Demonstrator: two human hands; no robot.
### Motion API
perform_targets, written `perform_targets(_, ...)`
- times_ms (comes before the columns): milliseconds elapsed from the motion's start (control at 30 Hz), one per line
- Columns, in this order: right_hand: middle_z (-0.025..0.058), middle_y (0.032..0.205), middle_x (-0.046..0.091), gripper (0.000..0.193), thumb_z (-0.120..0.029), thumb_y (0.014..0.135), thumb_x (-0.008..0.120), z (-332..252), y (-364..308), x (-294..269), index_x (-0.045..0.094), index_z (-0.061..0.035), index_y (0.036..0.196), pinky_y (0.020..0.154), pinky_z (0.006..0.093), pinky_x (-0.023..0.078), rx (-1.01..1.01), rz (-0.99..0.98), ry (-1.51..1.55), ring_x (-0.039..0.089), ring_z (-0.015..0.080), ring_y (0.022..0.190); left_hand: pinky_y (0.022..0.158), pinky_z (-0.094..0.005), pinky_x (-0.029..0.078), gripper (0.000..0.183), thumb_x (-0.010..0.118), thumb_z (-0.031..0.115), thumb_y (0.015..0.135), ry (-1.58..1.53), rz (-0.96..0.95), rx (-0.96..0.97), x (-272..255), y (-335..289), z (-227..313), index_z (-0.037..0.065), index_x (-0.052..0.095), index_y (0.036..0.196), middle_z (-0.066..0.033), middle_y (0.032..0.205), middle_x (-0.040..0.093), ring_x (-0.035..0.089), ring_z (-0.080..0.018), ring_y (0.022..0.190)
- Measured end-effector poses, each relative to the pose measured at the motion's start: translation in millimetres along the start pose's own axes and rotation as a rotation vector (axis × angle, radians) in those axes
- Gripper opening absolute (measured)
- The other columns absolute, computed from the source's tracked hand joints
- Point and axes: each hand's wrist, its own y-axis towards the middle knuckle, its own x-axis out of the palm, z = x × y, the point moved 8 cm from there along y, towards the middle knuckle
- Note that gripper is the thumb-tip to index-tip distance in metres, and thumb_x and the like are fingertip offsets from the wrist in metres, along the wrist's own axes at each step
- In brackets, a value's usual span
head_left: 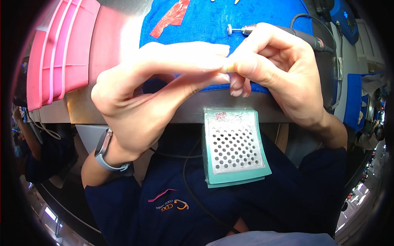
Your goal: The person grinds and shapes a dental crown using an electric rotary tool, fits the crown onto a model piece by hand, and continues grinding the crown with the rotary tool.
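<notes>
Left hand pinching its fingertips tight on a yellow piece — I see it between both hands, not set down; how much is done, I can't tell. Right hand pinches it too — drill just beyond, unheld.

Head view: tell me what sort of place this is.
Probably a workshop for fine grinding or polishing: a rotary tool lies on a blue towel, and a box with a perforated plate, perhaps a dust extractor, sits at the bench's edge.
</notes>
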Motion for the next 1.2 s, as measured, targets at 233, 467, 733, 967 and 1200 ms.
perform_targets(233, 0.0125, 0.090, 0.063, 0.032, -0.018, 0.089, 0.067, 9, -1, 9, 0.056, 0.0041, 0.110, 0.065, 0.0257, 0.052, 0.083, -0.072, 0.115, 0.064, 0.0161, 0.075, 0.057, -0.0173, 0.047, 0.022, 0.067, -0.004, 0.083, -0.048, 0.014, -0.082, -1, 4, -4, -0.002, 0.062, 0.105, -0.0205, 0.110, 0.066, 0.064, -0.0137, 0.084)
perform_targets(467, 0.0096, 0.090, 0.063, 0.032, -0.014, 0.085, 0.071, 3, -5, 2, 0.060, 0.0054, 0.107, 0.068, 0.0251, 0.052, -0.013, -0.006, 0.050, 0.063, 0.0130, 0.078, 0.063, -0.0200, 0.050, 0.031, 0.068, -0.004, 0.082, -0.051, -0.067, -0.013, 8, 5, 3, -0.004, 0.061, 0.112, -0.0223, 0.116, 0.062, 0.062, -0.0184, 0.096)
perform_targets(733, 0.0111, 0.093, 0.064, 0.025, -0.008, 0.085, 0.068, -4, -3, 6, 0.061, 0.0060, 0.105, 0.072, 0.0249, 0.051, -0.039, -0.047, 0.038, 0.062, 0.0122, 0.080, 0.082, -0.0315, 0.051, 0.029, 0.068, 0.001, 0.083, -0.107, -0.050, -0.080, 7, 3, 2, -0.004, 0.060, 0.110, -0.0220, 0.115, 0.061, 0.060, -0.0259, 0.103)
perform_targets(967, 0.0116, 0.093, 0.065, 0.019, -0.002, 0.085, 0.065, -13, -5, 6, 0.063, 0.0069, 0.101, 0.073, 0.0260, 0.051, -0.097, -0.055, -0.077, 0.063, 0.0134, 0.081, 0.083, -0.0307, 0.049, 0.021, 0.066, 0.001, 0.084, -0.162, -0.032, -0.199, 7, 1, -5, -0.003, 0.061, 0.104, -0.0227, 0.113, 0.062, 0.060, -0.0242, 0.102)
perform_targets(1200, 0.0119, 0.092, 0.066, 0.018, -0.002, 0.085, 0.064, -17, -5, 7, 0.063, 0.0072, 0.101, 0.073, 0.0260, 0.052, -0.147, -0.061, -0.161, 0.064, 0.0143, 0.080, 0.062, -0.0198, 0.046, 0.021, 0.065, 0.001, 0.085, -0.078, -0.046, 0.009, 7, 1, 0, -0.003, 0.061, 0.106, -0.0224, 0.116, 0.061, 0.060, -0.0153, 0.086)
